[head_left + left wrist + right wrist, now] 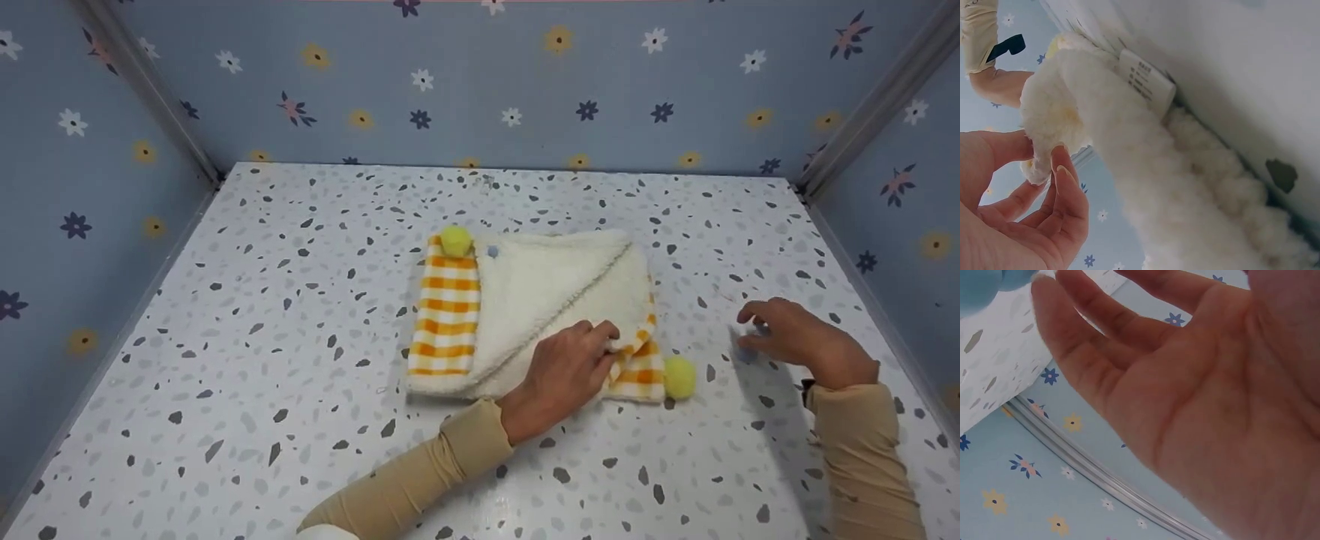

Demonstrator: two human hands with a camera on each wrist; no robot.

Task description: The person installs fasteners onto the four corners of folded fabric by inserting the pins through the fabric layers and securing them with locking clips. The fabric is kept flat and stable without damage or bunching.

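A fleece cloth (555, 277) with white pile and a yellow-and-white checked side lies folded on the speckled table. Its near right edge is pinched by my left hand (566, 364); the left wrist view shows thumb and fingertips on that fleece edge (1044, 135). Off to the cloth's right, my right hand (799, 337) curls its fingers about a small blue thing (745, 354). That blue thing (979, 292) looks smooth and rounded at the fingertips in the right wrist view, partly cut off. A similar blue piece (493, 250) sits on the fleece's far left part.
Yellow-green pom-poms stand at the cloth's far left corner (455, 241) and right corner (679, 377). A printed white label (1147, 81) sticks out from the fleece. Blue flowered panels (480, 90) wall the table (262, 300) at the back and both sides.
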